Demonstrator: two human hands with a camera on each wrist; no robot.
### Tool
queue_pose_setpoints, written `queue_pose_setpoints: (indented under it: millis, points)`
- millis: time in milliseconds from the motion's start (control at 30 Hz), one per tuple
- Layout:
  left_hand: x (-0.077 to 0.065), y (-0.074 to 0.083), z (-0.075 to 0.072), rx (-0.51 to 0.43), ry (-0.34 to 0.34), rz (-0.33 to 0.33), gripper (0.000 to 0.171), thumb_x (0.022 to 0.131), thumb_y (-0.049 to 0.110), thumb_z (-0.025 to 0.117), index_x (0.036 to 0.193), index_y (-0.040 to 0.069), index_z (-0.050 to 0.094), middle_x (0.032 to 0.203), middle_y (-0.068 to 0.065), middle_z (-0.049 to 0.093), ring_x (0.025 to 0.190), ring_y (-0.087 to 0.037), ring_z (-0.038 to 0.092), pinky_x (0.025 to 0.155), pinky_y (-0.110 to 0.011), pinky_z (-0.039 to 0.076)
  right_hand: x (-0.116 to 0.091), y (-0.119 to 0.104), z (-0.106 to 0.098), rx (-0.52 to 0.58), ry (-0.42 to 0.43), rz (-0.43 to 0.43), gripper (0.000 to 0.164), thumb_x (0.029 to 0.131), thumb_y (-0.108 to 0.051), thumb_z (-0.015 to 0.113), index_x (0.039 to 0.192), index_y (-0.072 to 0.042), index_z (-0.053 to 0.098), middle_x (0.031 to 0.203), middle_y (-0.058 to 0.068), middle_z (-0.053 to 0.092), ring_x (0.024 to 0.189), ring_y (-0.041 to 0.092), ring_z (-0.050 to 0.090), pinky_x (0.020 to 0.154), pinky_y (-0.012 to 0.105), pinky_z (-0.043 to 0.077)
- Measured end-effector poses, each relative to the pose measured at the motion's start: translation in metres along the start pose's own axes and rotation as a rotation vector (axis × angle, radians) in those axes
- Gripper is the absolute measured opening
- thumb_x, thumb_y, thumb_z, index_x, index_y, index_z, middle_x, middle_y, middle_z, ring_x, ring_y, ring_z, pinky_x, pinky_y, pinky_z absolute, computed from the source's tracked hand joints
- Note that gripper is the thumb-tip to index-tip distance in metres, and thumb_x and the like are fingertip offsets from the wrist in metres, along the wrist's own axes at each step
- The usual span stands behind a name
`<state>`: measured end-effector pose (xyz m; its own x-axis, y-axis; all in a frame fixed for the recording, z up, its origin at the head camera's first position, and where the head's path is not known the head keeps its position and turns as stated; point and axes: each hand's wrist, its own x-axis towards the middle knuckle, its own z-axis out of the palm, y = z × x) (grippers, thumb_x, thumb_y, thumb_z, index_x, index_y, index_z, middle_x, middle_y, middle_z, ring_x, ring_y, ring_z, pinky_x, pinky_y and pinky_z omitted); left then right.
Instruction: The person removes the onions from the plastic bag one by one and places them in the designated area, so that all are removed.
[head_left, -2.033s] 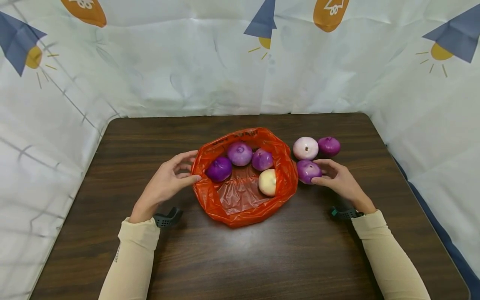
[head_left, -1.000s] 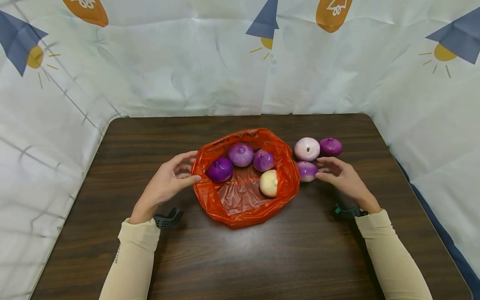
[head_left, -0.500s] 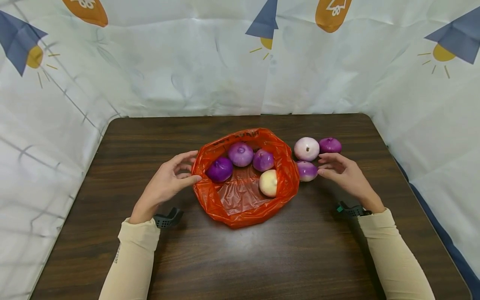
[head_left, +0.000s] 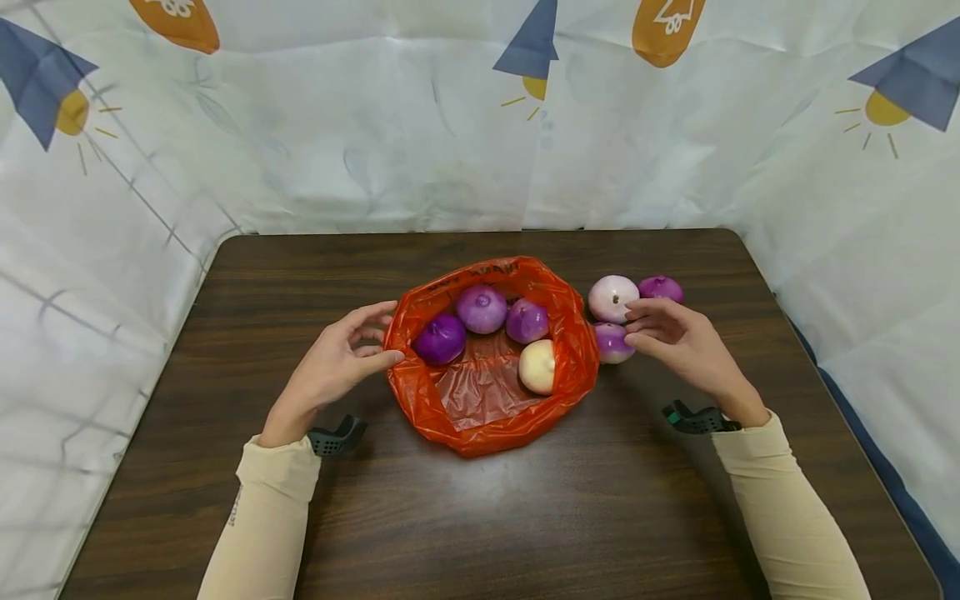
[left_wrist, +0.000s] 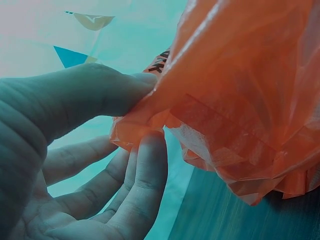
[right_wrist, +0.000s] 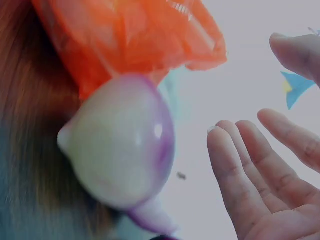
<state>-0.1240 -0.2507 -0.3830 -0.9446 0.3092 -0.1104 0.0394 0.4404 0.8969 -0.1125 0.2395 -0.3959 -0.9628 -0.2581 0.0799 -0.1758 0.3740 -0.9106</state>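
Observation:
In the head view my left hand (head_left: 330, 358) pinches the left rim of an orange-red plastic bag (head_left: 480, 437), thumb above and fingertips below, as the left wrist view shows of the bag's folded edge (left_wrist: 145, 122). Three purple onions (head_left: 482, 308) and a pale yellowish onion (head_left: 536, 367) lie inside. Right of the bag, my right hand (head_left: 693, 346) hovers with relaxed fingers and nothing in them. Its fingertips overlap a purple-and-white onion (head_left: 613, 343) against the bag's side and a white onion (head_left: 611, 297) behind. In the right wrist view, the purple-and-white onion (right_wrist: 120, 145) stands apart from the fingers (right_wrist: 232, 170).
A small dark purple onion (head_left: 662, 288) sits beside the white one, partly behind my right hand. All this rests on a dark wood-grain table (head_left: 480, 533). A pale printed cloth (head_left: 375, 125) hangs along the table's back and sides.
My right hand has let go of the purple-and-white onion, which has turned a little beside the bag. It drew back right, then rose slightly leftward over the onions. My left hand stays at the rim.

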Motion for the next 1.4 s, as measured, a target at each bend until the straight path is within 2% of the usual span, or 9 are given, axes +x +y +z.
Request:
queue_pose_setpoints:
  millis: [300,367,533,600,900,1033,1267,1400]
  points:
    - [-0.001,0.001,0.0,-0.007,-0.001,0.002,0.072,0.094,0.02,0.078,0.157,0.015,0.044,0.141,-0.014,0.055,0.113,-0.018,0.06,0.084,-0.014,0.057,0.005,-0.019,0.015,0.012,-0.022,-0.079,0.042,0.093,0.002,0.072,0.134,0.002,0.061,0.122,-0.015,0.069,0.103,0.002,0.072,0.088,0.016,0.059]
    - [-0.001,0.001,0.0,-0.007,-0.001,0.004,0.072,0.094,0.02,0.078,0.156,0.014,0.044,0.141,-0.014,0.055,0.112,-0.018,0.06,0.084,-0.014,0.057,0.006,-0.023,0.019,0.01,-0.038,-0.096,0.043,0.092,0.002,0.074,0.133,0.002,0.061,0.122,-0.011,0.07,0.103,0.005,0.073,0.088,0.016,0.059]
    - [-0.002,0.0,0.001,-0.013,-0.001,0.005,0.072,0.094,0.019,0.078,0.156,0.014,0.044,0.141,-0.015,0.055,0.112,-0.017,0.06,0.084,-0.013,0.057,0.012,-0.029,0.033,-0.012,-0.083,-0.136,0.044,0.089,0.0,0.078,0.131,0.0,0.064,0.123,0.011,0.071,0.104,0.01,0.073,0.09,0.018,0.059]
    - [-0.002,-0.001,0.001,-0.014,-0.001,0.006,0.072,0.094,0.019,0.078,0.156,0.013,0.043,0.141,-0.015,0.055,0.112,-0.018,0.06,0.084,-0.013,0.057,0.015,-0.031,0.039,-0.038,-0.095,-0.158,0.045,0.088,-0.001,0.079,0.13,-0.001,0.065,0.121,0.016,0.071,0.104,0.011,0.073,0.092,0.02,0.059]
    - [-0.004,0.001,0.0,0.0,0.009,-0.007,0.072,0.093,0.024,0.079,0.156,0.018,0.045,0.141,-0.012,0.057,0.118,-0.028,0.06,0.086,-0.013,0.056,0.02,-0.05,0.053,-0.165,-0.08,-0.301,0.045,0.081,-0.001,0.085,0.123,0.0,0.069,0.114,0.013,0.073,0.101,0.019,0.072,0.091,0.019,0.059]
    - [-0.002,0.002,0.001,-0.002,0.011,0.003,0.072,0.093,0.022,0.079,0.156,0.016,0.045,0.141,-0.013,0.057,0.117,-0.027,0.06,0.086,-0.012,0.055,0.025,-0.053,0.06,-0.158,-0.119,-0.34,0.045,0.081,-0.002,0.086,0.123,-0.002,0.07,0.113,0.016,0.074,0.101,0.021,0.072,0.09,0.022,0.06]
    - [-0.001,0.001,0.003,0.002,0.009,0.026,0.071,0.093,0.018,0.079,0.155,0.014,0.045,0.141,-0.015,0.057,0.118,-0.027,0.06,0.087,-0.011,0.054,0.034,-0.054,0.075,-0.168,-0.187,-0.374,0.043,0.083,-0.007,0.086,0.123,-0.012,0.071,0.115,0.013,0.074,0.101,0.022,0.071,0.092,0.02,0.059]
    - [-0.002,0.001,0.003,0.001,0.01,0.018,0.071,0.093,0.019,0.079,0.155,0.016,0.046,0.142,-0.013,0.057,0.117,-0.026,0.06,0.087,-0.011,0.055,0.038,-0.055,0.083,-0.213,-0.222,-0.382,0.043,0.083,-0.01,0.087,0.124,-0.011,0.071,0.118,0.012,0.075,0.103,0.018,0.072,0.091,0.028,0.061]
